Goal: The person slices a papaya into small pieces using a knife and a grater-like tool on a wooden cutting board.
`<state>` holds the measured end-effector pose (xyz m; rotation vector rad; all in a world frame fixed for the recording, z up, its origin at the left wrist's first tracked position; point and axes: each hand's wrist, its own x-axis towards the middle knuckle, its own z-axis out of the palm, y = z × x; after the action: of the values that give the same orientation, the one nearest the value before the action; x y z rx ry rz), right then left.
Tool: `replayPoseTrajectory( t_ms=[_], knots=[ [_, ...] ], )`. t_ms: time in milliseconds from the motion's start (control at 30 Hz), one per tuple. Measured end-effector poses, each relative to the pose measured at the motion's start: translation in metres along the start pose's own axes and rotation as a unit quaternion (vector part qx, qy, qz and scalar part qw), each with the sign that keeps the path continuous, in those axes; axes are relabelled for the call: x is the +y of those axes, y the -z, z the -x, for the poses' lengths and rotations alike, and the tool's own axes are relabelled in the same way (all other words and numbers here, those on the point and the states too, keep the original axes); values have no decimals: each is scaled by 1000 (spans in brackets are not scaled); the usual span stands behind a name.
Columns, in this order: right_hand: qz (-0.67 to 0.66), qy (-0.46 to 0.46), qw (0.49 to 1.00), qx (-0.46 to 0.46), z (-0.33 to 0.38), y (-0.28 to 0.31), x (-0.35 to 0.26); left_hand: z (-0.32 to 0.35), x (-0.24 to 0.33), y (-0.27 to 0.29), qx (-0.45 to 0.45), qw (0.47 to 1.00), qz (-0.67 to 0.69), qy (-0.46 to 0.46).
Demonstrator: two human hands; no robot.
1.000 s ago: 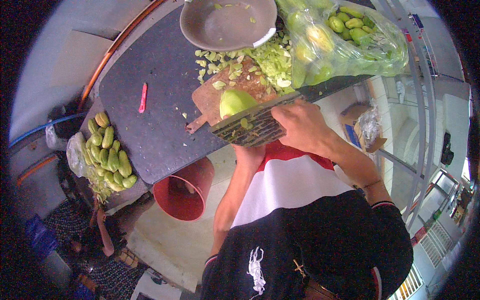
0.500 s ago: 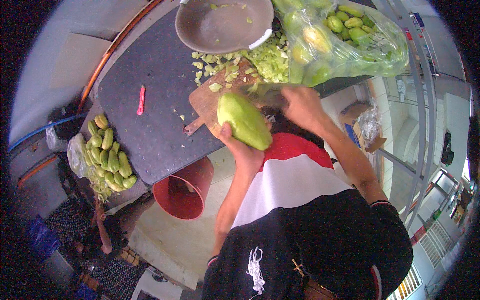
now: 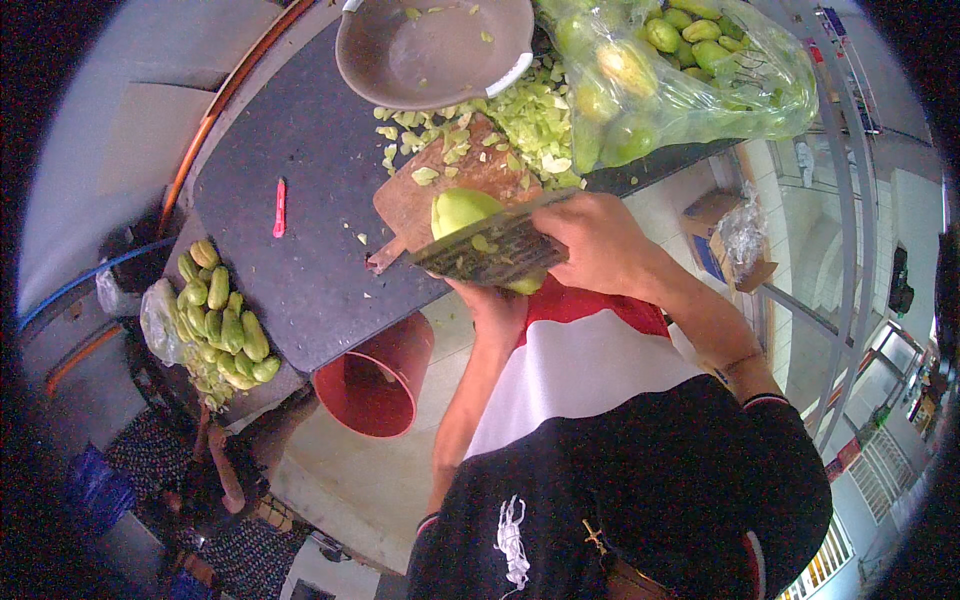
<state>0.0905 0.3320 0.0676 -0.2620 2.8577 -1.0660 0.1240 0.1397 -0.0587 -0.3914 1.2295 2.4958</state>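
Close to my body, my left hand (image 3: 497, 308) cups a large pale green fruit (image 3: 464, 210) from below, its fingers mostly hidden. My right hand (image 3: 600, 240) is closed around the handle end of a broad-bladed knife (image 3: 495, 245). The dark blade lies across the fruit and covers its middle, with pale green bits stuck to it. I cannot tell how deep the edge sits. Beneath and beyond is a wooden cutting board (image 3: 403, 203) with a short handle, scattered with slices. A heap of pale green chips (image 3: 535, 125) lies past it.
A grey-brown bowl (image 3: 365, 75) stands at the far side, beside a clear bag (image 3: 790, 115) of green fruits. A red cutter (image 3: 279, 208) lies on the dark table. Several cucumber-like vegetables (image 3: 228, 325) are piled left, near another person's arm (image 3: 228, 475). A red bucket (image 3: 412, 350) stands below the edge.
The knife in my right hand has come left and toward me, from beyond the fruit to across its face. My left hand keeps its hold on the fruit.
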Motion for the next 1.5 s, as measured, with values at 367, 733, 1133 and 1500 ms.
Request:
replayPoseTrajectory(
  t_ms=[367,733,1133,1500],
  knots=[
    [30,32,997,56,6,-11,-12,12,18,-11,-61,982,-175,-28],
    [-18,21,998,56,10,-4,-14,13,6,5,-25,954,-293,-66],
    [-7,37,998,48,14,-22,12,10,43,-44,52,988,89,117],
    [40,47,987,151,20,-37,41,4,60,-74,30,991,109,68]
  ],
)
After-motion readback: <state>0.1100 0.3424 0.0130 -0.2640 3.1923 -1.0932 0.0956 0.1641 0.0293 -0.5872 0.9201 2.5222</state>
